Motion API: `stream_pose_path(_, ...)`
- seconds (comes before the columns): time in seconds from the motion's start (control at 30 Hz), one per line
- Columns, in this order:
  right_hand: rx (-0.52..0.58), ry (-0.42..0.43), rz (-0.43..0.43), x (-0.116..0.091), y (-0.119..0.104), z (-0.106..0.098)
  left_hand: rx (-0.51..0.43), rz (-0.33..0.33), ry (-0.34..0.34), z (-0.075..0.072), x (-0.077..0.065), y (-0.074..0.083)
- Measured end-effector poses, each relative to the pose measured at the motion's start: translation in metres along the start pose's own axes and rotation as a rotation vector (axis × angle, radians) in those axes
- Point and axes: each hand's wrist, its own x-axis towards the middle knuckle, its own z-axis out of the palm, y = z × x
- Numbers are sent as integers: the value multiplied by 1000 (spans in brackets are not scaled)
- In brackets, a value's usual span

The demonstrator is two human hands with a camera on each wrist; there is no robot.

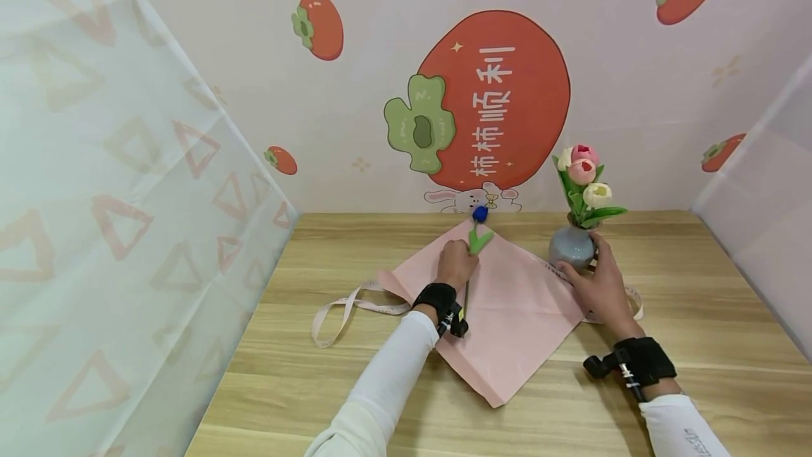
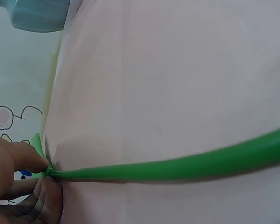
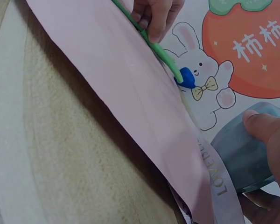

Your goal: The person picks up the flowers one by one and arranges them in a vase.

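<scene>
My left hand [image 1: 457,264] pinches the green stem [image 2: 172,169] of a blue artificial tulip [image 1: 480,214], just below its leaves. The tulip lies along a sheet of pink wrapping paper [image 1: 507,316], its bloom reaching the far corner. On the right, my right hand [image 1: 599,286] grips a small grey-blue vase [image 1: 571,247] from its near side, thumb and fingers around the body. Pink and white tulips [image 1: 583,171] stand in that vase. The right wrist view shows the thumb on the vase [image 3: 242,149], with the rest of that hand partly out of frame.
A pale printed ribbon [image 1: 345,309] runs under the paper, looping out at the left, with its other end near the vase. Beneath lies a wood-grain table [image 1: 285,400]. A printed backdrop [image 1: 355,104] rises along the table's far edge, with fabric walls on both sides.
</scene>
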Motion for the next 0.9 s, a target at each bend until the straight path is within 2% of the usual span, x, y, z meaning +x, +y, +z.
stream_pose_path(0.17, 2, 0, 2, 0, 0, 0, -22, 4, 5, 0, -2, 1)
stream_pose_path(0.4, 5, 0, -5, 0, 1, 0, 17, 46, 5, -3, -5, 2)
stream_pose_path(0.53, 5, -2, -2, 0, 2, 0, -23, 31, 0, -4, -4, 1)
stream_pose_path(0.9, 0, -8, 15, 0, 0, 0, -59, -16, -32, -7, 1, 0)
